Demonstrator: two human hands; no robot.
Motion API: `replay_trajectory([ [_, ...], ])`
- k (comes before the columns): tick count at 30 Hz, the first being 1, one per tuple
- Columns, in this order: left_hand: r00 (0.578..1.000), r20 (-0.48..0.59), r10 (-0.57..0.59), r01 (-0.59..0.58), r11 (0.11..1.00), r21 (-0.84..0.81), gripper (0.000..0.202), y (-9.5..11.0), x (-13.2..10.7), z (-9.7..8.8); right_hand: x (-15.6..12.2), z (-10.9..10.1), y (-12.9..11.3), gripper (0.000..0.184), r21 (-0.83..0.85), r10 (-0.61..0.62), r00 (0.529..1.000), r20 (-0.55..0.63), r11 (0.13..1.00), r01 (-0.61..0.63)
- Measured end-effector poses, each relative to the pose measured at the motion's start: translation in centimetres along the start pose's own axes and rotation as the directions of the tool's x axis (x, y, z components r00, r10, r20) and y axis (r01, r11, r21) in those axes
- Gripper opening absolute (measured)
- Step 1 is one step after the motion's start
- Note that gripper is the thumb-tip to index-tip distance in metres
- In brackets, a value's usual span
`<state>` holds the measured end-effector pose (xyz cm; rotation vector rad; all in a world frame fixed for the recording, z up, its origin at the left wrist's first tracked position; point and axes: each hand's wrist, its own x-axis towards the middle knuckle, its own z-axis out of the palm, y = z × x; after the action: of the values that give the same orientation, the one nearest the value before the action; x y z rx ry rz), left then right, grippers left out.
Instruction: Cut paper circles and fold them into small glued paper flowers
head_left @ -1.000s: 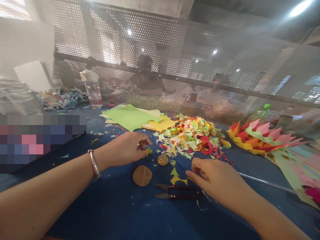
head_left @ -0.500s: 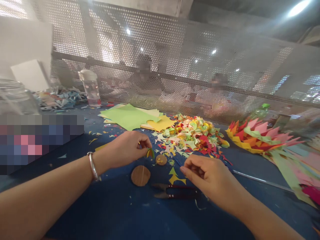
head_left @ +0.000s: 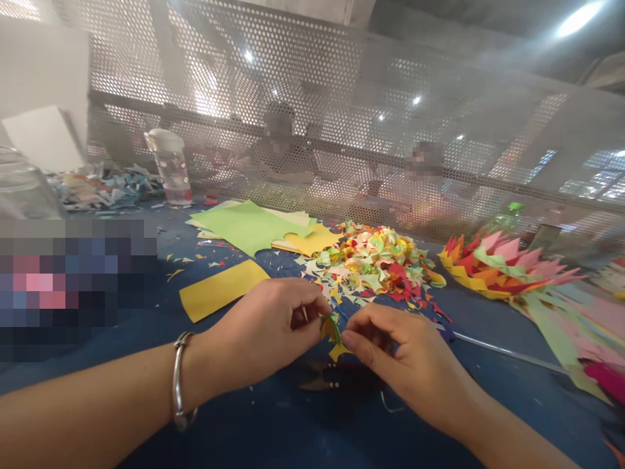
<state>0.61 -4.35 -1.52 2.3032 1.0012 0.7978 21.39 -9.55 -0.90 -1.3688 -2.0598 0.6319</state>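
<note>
My left hand (head_left: 278, 326), with a silver bracelet at the wrist, pinches a small folded green and orange paper piece (head_left: 331, 329). My right hand (head_left: 407, 345) is closed just right of it, fingertips almost at the paper. What those fingers hold, if anything, I cannot make out. Below and between the hands lie dark thread snips (head_left: 315, 379), partly covered. A yellow paper scrap (head_left: 338, 352) shows beside the held piece. Behind my left hand lies a yellow paper strip (head_left: 221, 292).
A heap of small cut papers (head_left: 378, 251) lies beyond my hands, with green sheets (head_left: 249, 225) to its left. Pointed paper layers (head_left: 498, 264) stand right. A bottle (head_left: 170, 166) and a glass jar (head_left: 24, 185) stand left. A perforated screen (head_left: 342, 98) closes the back; people sit behind.
My left hand has moved right and slightly down with the paper piece, up to my right fingers. It now hides the two wooden discs and uncovers the yellow strip.
</note>
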Motion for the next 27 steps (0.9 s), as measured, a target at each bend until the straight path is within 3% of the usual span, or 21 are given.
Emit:
replay_trajectory([
  [18, 0.999, -0.003, 0.041, -0.041, 0.999, 0.013, 0.023, 0.3, -0.16, 0.13, 0.01, -0.07, -0.17, 0.021, 0.028, 0.006, 1.0, 0.01, 1.0, -0.006],
  [27, 0.999, 0.01, 0.052, -0.053, 0.999, 0.01, 0.022, 0.41, -0.13, -0.06, 0.04, 0.11, -0.05, 0.018, -0.058, -0.04, 0.999, -0.02, 0.998, 0.039],
])
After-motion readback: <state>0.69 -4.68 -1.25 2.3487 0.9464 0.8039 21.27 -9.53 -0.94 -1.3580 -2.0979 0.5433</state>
